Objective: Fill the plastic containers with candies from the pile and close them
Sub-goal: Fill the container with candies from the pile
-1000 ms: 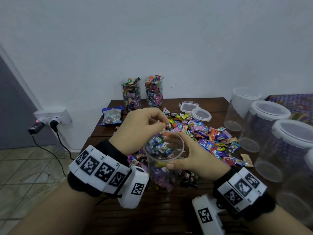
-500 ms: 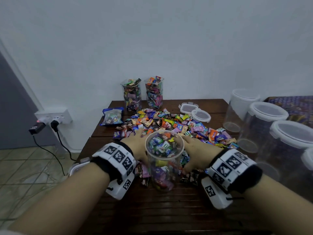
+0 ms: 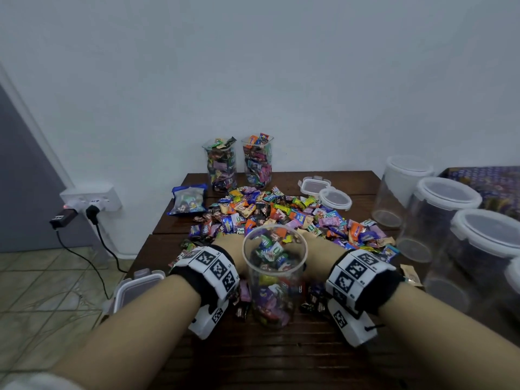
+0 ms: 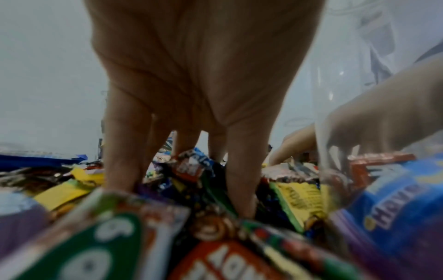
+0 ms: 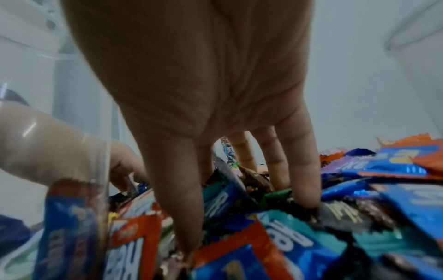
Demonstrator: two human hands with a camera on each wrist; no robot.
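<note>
A clear round plastic container [image 3: 274, 280], open-topped and mostly full of wrapped candies, stands at the table's front centre. Behind it spreads the candy pile [image 3: 281, 212]. My left hand [image 3: 225, 242] lies left of the container and my right hand [image 3: 319, 243] right of it, both down on the pile. In the left wrist view the left hand [image 4: 184, 197] has its fingers spread and straight, tips dug among wrappers. The right hand [image 5: 246, 217] does the same in the right wrist view. Neither hand holds the container.
Two filled open containers [image 3: 221, 164] [image 3: 257, 161] stand at the back wall, with a blue bag [image 3: 187, 199] to their left. Loose lids [image 3: 313, 184] [image 3: 334, 198] lie behind the pile, another lid [image 3: 138, 285] at the front left. Large lidded empty tubs [image 3: 447, 209] crowd the right.
My left hand left the container's mouth and my right hand let go of its side. Both moved down and forward into the pile behind it.
</note>
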